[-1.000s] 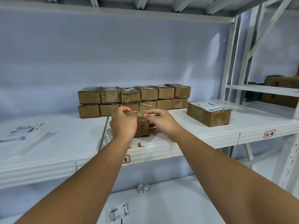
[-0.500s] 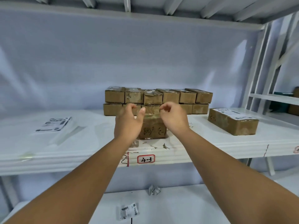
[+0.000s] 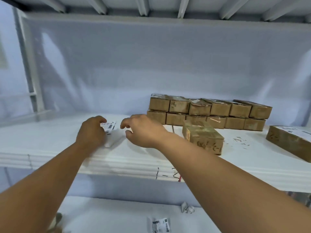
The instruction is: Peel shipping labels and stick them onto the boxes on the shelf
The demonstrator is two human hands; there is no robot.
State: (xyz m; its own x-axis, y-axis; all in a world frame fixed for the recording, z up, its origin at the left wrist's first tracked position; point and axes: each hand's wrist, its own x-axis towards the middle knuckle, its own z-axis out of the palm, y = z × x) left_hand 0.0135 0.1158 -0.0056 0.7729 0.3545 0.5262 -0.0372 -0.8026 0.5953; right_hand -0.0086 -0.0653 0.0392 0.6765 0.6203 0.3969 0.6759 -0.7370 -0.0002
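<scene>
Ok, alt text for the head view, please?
A person's left hand grips a shipping label on a white shelf, while the right hand hovers beside it, holding nothing. To the right stand a lone cardboard box and two stacked rows of boxes.

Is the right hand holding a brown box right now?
No, the right hand is empty, fingers loosely curled, and the nearest brown box sits on the shelf apart from it.

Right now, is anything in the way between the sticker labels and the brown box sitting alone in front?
Only the person's own right hand, hovering open above the shelf between the labels at the left hand and the lone box. Nothing else visible lies between them.
</scene>
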